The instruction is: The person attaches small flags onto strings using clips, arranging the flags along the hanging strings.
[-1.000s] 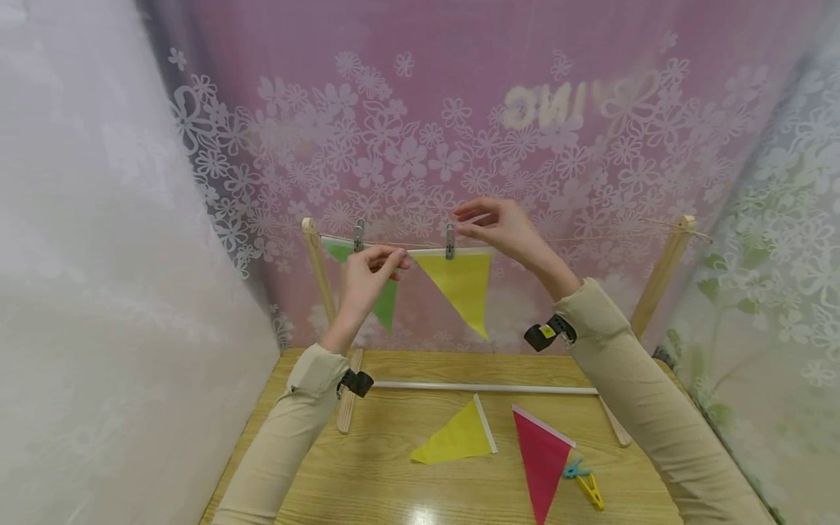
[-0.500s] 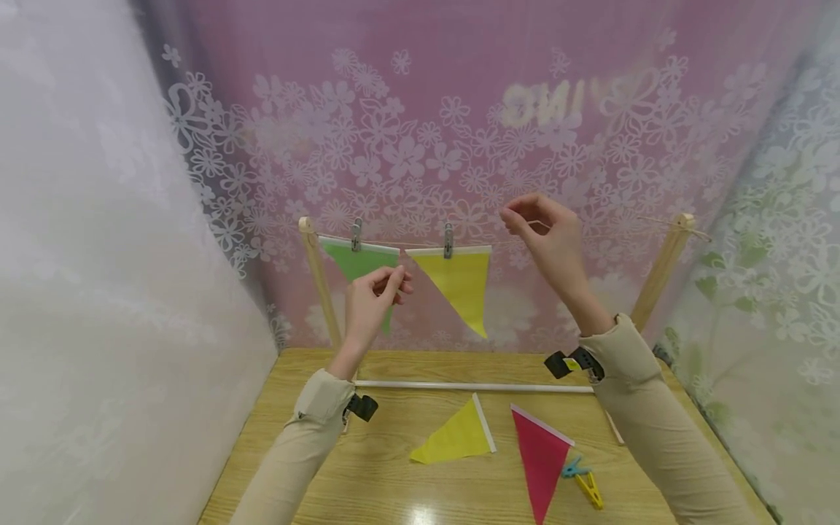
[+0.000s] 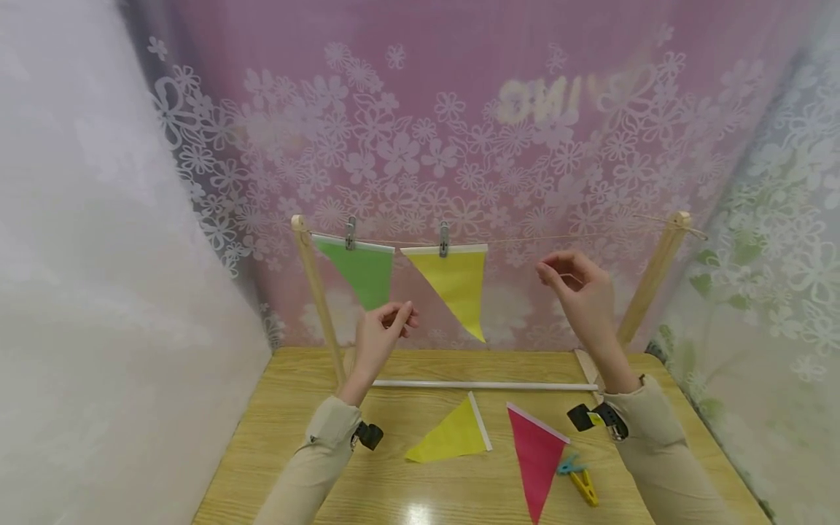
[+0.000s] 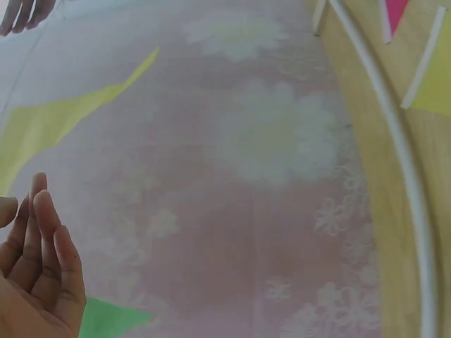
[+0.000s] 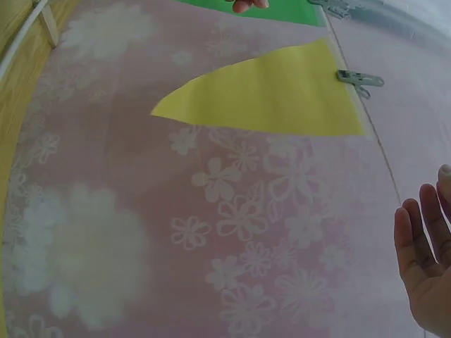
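Note:
A green pennant (image 3: pixel 364 273) and a yellow pennant (image 3: pixel 456 281) hang from a thin string (image 3: pixel 525 239), each held by a grey clothespin (image 3: pixel 443 239). My left hand (image 3: pixel 383 332) is in the air in front of the green pennant's lower tip, hiding it in the head view; its fingers are loosely bent and hold nothing. Right of the yellow pennant and below the string, my right hand (image 3: pixel 584 295) hovers with relaxed, slightly bent fingers and nothing in them. In the right wrist view the yellow pennant (image 5: pixel 275 95) hangs apart from both hands.
On the wooden table (image 3: pixel 262 430) lie another yellow pennant (image 3: pixel 453 434), a red pennant (image 3: pixel 534 456), a blue clothespin (image 3: pixel 571 465) and a yellow clothespin (image 3: pixel 584 487). Wooden posts (image 3: pixel 317 299) carry the string at both ends. A white rod (image 3: pixel 485 385) runs across between their feet.
My right hand has left the grey clothespin on the yellow pennant and moved right and down. My left hand has let go near the pennants' top edges and dropped lower.

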The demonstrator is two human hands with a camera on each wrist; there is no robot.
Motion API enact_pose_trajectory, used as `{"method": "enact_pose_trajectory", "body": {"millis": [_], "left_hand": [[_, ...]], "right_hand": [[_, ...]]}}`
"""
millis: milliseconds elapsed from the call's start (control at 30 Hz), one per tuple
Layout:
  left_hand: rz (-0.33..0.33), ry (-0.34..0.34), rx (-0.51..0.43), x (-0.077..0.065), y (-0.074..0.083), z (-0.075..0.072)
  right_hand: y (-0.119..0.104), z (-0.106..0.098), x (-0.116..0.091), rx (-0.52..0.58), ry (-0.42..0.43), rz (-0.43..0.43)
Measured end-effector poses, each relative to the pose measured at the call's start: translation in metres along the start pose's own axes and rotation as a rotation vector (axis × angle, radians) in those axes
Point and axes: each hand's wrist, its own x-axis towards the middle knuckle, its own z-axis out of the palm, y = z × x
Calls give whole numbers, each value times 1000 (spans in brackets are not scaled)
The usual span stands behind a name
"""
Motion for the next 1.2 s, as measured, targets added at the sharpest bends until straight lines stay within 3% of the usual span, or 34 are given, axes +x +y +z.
{"method": "enact_pose_trajectory", "body": {"millis": [133, 233, 533, 700, 833, 967, 1200], "left_hand": [[-21, -30, -7, -10, -20, 12], [-41, -50, 3, -17, -34, 21], [-65, -162, 158, -43, -79, 54], [-83, -237, 218, -58, -95, 73], [-92, -307, 238, -66, -104, 86], [-109, -364, 292, -74, -113, 99], [-60, -477, 506, -85, -125, 116]], "right_hand": [[2, -7, -19, -20, -2, 21], [18, -12, -35, -28, -6, 70], [112, -37, -98, 11, 15, 296], [145, -45, -132, 1, 33, 407], [161, -51, -156, -44, 2, 452], [171, -57, -177, -125, -80, 494], [186, -65, -208, -263, -173, 554]]}}
